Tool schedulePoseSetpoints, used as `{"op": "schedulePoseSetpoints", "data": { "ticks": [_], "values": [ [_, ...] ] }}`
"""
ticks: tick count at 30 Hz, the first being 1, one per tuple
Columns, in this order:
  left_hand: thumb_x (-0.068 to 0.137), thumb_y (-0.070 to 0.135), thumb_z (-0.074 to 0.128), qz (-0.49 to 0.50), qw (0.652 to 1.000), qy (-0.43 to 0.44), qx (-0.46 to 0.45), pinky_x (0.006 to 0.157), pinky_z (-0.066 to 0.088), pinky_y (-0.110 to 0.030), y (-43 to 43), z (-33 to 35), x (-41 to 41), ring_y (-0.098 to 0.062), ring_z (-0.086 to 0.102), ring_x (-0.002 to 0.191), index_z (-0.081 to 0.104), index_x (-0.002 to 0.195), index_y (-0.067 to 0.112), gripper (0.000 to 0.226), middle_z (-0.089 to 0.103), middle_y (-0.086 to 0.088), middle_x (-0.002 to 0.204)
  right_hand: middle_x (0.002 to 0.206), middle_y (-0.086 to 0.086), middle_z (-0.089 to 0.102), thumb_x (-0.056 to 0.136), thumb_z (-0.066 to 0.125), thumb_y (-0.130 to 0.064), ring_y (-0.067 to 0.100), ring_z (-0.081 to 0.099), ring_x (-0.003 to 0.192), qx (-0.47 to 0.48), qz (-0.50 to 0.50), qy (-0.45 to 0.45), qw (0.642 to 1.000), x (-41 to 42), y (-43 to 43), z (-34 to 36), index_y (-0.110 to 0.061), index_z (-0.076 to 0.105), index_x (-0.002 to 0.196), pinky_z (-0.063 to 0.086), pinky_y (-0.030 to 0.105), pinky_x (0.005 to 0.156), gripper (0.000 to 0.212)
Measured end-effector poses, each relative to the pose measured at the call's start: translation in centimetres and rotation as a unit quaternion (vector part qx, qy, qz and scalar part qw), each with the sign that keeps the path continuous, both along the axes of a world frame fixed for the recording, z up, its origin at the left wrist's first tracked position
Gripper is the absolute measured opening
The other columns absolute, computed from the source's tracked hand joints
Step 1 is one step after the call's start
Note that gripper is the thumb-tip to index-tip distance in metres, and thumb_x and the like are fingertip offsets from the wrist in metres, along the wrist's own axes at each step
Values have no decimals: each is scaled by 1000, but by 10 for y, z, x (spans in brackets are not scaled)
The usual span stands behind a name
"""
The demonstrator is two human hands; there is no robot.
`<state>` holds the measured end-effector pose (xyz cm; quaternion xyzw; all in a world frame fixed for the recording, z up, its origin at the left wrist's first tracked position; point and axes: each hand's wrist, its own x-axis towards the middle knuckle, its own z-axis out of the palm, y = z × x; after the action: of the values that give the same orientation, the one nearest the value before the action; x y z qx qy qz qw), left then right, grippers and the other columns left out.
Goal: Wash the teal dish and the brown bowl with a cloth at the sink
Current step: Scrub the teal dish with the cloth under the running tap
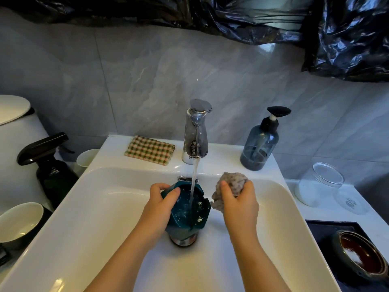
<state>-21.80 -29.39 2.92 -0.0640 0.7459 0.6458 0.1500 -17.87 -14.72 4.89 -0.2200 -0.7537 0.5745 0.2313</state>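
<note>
At frame centre the left hand (163,200) gripped the tilted dish (187,209) under the stream; the right hand (237,199) clutched the cloth (230,182). Better to wipe the specks inside first.

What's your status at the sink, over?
Left hand grips teal dish under the running tap. Right hand holds bunched cloth beside it. Brown bowl sits off right, untouched. Nothing blocking.

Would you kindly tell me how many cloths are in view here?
2: a crumpled grey cloth gripped in the right hand, and a folded checked cloth on the ledge left of the tap. Others may be hidden.
</note>
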Motion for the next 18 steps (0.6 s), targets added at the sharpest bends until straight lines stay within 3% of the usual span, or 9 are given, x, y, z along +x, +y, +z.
{"op": "schedulePoseSetpoints", "data": {
  "ticks": [2, 4, 6, 8, 10, 12, 14, 15, 18],
  "values": [
    [90, 42, 53, -22, 999, 15, -34, 83, 52, -43, 1, -1, 3, -21, 61, 89, 41, 93, 34, 15, 62, -2, 97, 84, -11, 59, 90, 58, -23, 9, 60, 79, 0, 58, 4, 998, 0, -7, -4, -28, 46, 88, 51, 27, 73, 13],
    [83, 48, 55, -57, 996, 33, -65, 83, 54, -47, 2, 1, 7, -21, 64, 87, 41, 95, 35, 23, 65, -1, 94, 96, -6, 62, 90, 58, -25, 6, 61, 90, -21, 178, -14, 984, -1, -18, -12, -30, 50, 96, 51, 23, 78, 11],
    [74, 50, 52, -84, 992, 42, -87, 82, 54, -47, 2, 5, 9, -19, 65, 86, 41, 95, 34, 29, 65, 0, 92, 113, -4, 60, 83, 55, -41, 6, 58, 105, 14, 247, -50, 968, -3, -27, -17, -32, 53, 111, 50, 28, 92, 30],
    [70, 52, 48, -105, 986, 57, -114, 82, 54, -45, 0, 8, 9, -15, 63, 86, 40, 96, 33, 33, 64, 4, 91, 109, -1, 65, 82, 45, -50, 11, 59, 106, -36, 279, -69, 957, -6, -25, -18, -29, 60, 110, 49, 32, 94, 37],
    [75, 51, 50, -122, 979, 81, -140, 81, 53, -43, -3, 9, 9, -13, 62, 85, 39, 94, 34, 28, 62, 7, 89, 91, -4, 73, 95, 29, -51, 9, 64, 97, -163, 269, -94, 944, -8, -19, -12, -27, 67, 99, 48, 30, 91, 45],
    [76, 49, 52, -114, 981, 93, -128, 80, 53, -43, -5, 10, 9, -15, 63, 85, 41, 93, 34, 25, 63, 6, 90, 84, -10, 71, 98, 24, -47, 6, 62, 88, -183, 222, -110, 952, -9, -11, -15, -31, 64, 95, 50, 32, 85, 43],
    [78, 47, 55, -86, 987, 94, -101, 79, 54, -43, -5, 11, 8, -18, 63, 86, 42, 93, 33, 24, 64, 2, 91, 97, -9, 63, 96, 39, -41, 4, 57, 89, -140, 177, -110, 968, -7, -13, -19, -32, 54, 105, 50, 26, 76, 20],
    [81, 45, 56, -78, 989, 89, -90, 79, 54, -43, -5, 11, 8, -19, 63, 85, 43, 94, 32, 23, 64, -1, 92, 105, -6, 58, 93, 49, -36, 5, 56, 92, -138, 162, -107, 971, -5, -16, -18, -29, 48, 112, 50, 24, 74, 20],
    [84, 43, 56, -91, 990, 68, -85, 80, 54, -42, -5, 9, 7, -17, 63, 85, 43, 96, 31, 21, 64, -3, 93, 114, 0, 48, 78, 66, -10, 9, 55, 99, -80, 130, -41, 987, -3, -19, -22, -24, 42, 111, 53, 23, 79, 43]
  ]
}}
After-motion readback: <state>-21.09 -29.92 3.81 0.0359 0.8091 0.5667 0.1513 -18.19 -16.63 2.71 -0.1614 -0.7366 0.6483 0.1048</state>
